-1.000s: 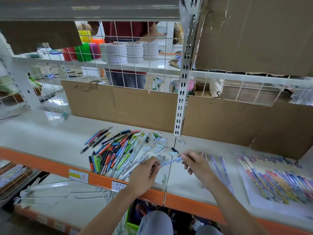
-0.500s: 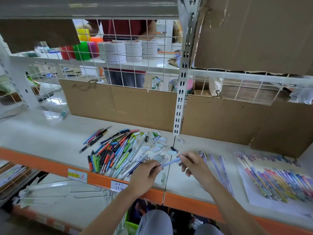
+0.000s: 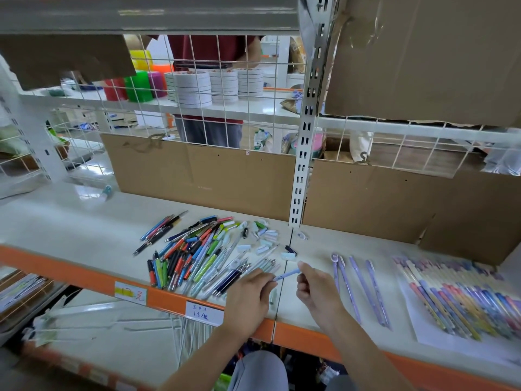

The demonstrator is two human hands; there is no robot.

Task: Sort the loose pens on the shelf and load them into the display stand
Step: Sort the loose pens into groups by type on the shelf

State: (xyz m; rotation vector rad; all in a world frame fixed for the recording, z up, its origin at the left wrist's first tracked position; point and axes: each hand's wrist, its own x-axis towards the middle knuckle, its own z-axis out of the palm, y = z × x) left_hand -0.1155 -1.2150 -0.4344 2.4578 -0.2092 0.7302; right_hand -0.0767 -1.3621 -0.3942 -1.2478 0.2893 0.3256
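Note:
A pile of loose pens (image 3: 194, 255) in many colours lies on the white shelf (image 3: 70, 227), with loose caps (image 3: 266, 239) at its right side. Both hands hold one light blue pen (image 3: 286, 275) just above the shelf's front. My left hand (image 3: 248, 296) pinches its left end and my right hand (image 3: 314, 289) pinches its right end. To the right, three purple pens (image 3: 355, 286) lie side by side. Further right, a row of sorted pens (image 3: 456, 297) lies on a white sheet (image 3: 431, 338).
Brown cardboard panels (image 3: 203, 179) back the shelf behind a slotted upright post (image 3: 304, 153). Behind the wire grid (image 3: 231, 88) stands a person in a red top (image 3: 208, 49), near stacks of tape rolls (image 3: 191, 86). The shelf's front edge is orange (image 3: 56, 268) with price labels (image 3: 204, 313).
Both hands have kept hold of the light blue pen and shifted slightly toward me; my right hand has turned a little on its end.

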